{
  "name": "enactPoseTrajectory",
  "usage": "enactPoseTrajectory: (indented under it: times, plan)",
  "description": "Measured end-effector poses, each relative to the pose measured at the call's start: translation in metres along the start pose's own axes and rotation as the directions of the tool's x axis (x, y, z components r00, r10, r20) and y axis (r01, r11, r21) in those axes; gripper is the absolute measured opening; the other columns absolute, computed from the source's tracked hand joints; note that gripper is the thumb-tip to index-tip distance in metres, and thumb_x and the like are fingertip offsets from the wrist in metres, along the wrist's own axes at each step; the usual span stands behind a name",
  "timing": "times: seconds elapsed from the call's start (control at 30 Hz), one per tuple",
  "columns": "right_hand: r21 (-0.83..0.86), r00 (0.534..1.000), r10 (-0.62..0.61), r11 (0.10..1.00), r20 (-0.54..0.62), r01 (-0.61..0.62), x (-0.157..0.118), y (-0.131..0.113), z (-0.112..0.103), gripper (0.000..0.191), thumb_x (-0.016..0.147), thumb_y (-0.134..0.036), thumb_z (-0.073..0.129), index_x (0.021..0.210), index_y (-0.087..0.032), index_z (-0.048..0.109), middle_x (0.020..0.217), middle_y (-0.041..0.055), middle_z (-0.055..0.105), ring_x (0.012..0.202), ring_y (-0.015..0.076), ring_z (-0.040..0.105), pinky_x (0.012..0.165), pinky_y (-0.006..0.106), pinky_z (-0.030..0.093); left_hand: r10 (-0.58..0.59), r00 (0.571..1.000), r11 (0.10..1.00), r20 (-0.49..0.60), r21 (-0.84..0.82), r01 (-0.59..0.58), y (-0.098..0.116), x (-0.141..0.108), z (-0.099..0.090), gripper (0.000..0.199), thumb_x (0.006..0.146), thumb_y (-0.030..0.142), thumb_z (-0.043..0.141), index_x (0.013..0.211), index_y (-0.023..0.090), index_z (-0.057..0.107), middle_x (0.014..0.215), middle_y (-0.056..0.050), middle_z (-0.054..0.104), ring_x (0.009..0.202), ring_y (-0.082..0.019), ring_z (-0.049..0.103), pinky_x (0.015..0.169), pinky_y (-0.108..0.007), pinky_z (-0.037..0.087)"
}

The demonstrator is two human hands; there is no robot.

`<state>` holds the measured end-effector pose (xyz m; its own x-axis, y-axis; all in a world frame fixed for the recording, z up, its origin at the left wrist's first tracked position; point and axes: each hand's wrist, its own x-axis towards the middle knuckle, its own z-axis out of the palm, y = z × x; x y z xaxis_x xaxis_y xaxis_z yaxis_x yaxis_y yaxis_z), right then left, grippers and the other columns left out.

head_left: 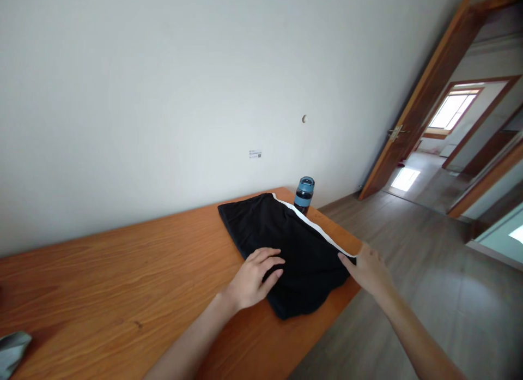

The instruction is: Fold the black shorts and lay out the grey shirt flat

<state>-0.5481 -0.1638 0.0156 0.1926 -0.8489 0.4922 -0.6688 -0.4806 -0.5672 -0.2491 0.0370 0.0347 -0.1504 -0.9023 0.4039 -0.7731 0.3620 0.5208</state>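
Observation:
A black garment (294, 254) with a white stripe along its far right edge lies spread near the end of the table; its exact kind does not show. My left hand (258, 276) rests on its near left part, fingers apart and slightly curled. At the garment's right corner, where the white stripe ends, my right hand (369, 266) pinches the cloth between thumb and fingers. Just beyond the striped edge stands an upright water bottle (304, 194) with a blue lid and band.
The wooden table (134, 271) runs along a white wall (163, 96). A piece of greyish cloth (13, 350) shows at the lower left. To the right are the floor (429, 293) and an open wooden door (425, 91).

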Motion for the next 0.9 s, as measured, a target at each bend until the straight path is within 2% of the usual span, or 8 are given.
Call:
enactPoseTrajectory:
  times: [0.07,0.13,0.23,0.4,0.63,0.73,0.83,0.9]
  plan:
    - [-0.126,0.972,-0.228,0.964,0.053,0.233,0.003,-0.034,0.019,0.06,0.093,-0.053,0.053,0.137,-0.013,0.057,0.133,0.0251,0.062,0.13,0.0424,0.055,0.107,0.061,0.044,-0.08,0.994,0.988,0.072,0.137,0.069,-0.008,0.0,0.01,0.055,0.097,0.053,0.054,0.143,0.024,0.055,0.159,-0.014,0.044,0.149,-0.036,0.036,0.12,-0.061,0.03]
    - [-0.086,0.873,-0.426,0.886,0.236,0.456,0.0,-0.067,0.047,0.055,0.1,-0.049,0.043,0.146,-0.019,0.05,0.151,0.0176,0.051,0.143,0.0337,0.044,0.115,0.055,0.038,-0.159,0.977,0.965,0.145,0.231,0.123,-0.012,-0.008,0.02,0.065,0.096,0.061,0.05,0.15,0.024,0.048,0.164,-0.016,0.035,0.152,-0.039,0.027,0.121,-0.067,0.021]
    - [-0.082,0.743,-0.455,0.825,0.49,0.559,-0.011,-0.092,0.09,0.053,0.102,-0.051,0.042,0.149,-0.028,0.049,0.161,0.0101,0.041,0.151,0.0315,0.033,0.119,0.056,0.032,-0.235,0.959,0.945,0.161,0.268,0.187,-0.011,-0.033,0.024,0.067,0.101,0.061,0.036,0.156,0.023,0.038,0.166,-0.015,0.03,0.154,-0.035,0.022,0.123,-0.064,0.019]
    - [-0.228,0.781,-0.279,0.854,0.559,0.468,-0.029,-0.088,0.117,0.064,0.1,-0.062,0.041,0.154,-0.027,0.044,0.161,0.013,0.041,0.15,0.0338,0.034,0.121,0.055,0.026,-0.276,0.947,0.944,0.165,0.231,0.235,-0.009,-0.069,0.009,0.066,0.102,0.058,0.035,0.159,0.024,0.032,0.169,-0.013,0.021,0.155,-0.033,0.019,0.124,-0.058,0.025]
    - [-0.204,0.772,-0.281,0.862,0.57,0.464,-0.039,-0.083,0.108,0.065,0.099,-0.066,0.038,0.153,-0.031,0.045,0.162,0.011,0.039,0.151,0.0317,0.032,0.121,0.054,0.025,-0.217,0.955,0.967,0.204,0.18,0.181,-0.02,-0.098,-0.011,0.06,0.102,0.05,0.042,0.157,0.025,0.036,0.168,-0.012,0.025,0.154,-0.033,0.024,0.124,-0.056,0.027]
    - [-0.192,0.788,-0.275,0.877,0.551,0.441,-0.035,-0.079,0.115,0.06,0.096,-0.062,0.046,0.144,-0.029,0.056,0.155,0.0127,0.049,0.146,0.036,0.04,0.116,0.061,0.032,-0.202,0.967,0.967,0.153,0.189,0.172,-0.022,-0.127,-0.03,0.055,0.099,0.04,0.049,0.151,0.024,0.043,0.162,-0.013,0.039,0.148,-0.031,0.038,0.121,-0.053,0.035]
    - [-0.173,0.826,-0.293,0.892,0.481,0.417,-0.032,-0.102,0.127,0.045,0.095,-0.05,0.049,0.12,-0.02,0.07,0.135,0.0185,0.064,0.132,0.0398,0.055,0.105,0.062,0.044,-0.243,0.97,0.945,0.023,0.231,0.231,-0.024,-0.161,-0.056,0.043,0.095,0.028,0.052,0.139,0.024,0.054,0.146,-0.012,0.058,0.131,-0.028,0.056,0.112,-0.048,0.047]
    - [-0.052,0.821,-0.407,0.884,0.401,0.464,-0.038,-0.14,0.138,0.036,0.095,-0.044,0.049,0.107,-0.019,0.072,0.125,0.0188,0.068,0.121,0.0368,0.062,0.101,0.056,0.049,-0.283,0.958,0.916,-0.041,0.283,0.283,-0.025,-0.184,-0.075,0.038,0.093,0.023,0.053,0.131,0.024,0.058,0.136,-0.011,0.064,0.122,-0.027,0.061,0.107,-0.046,0.051]
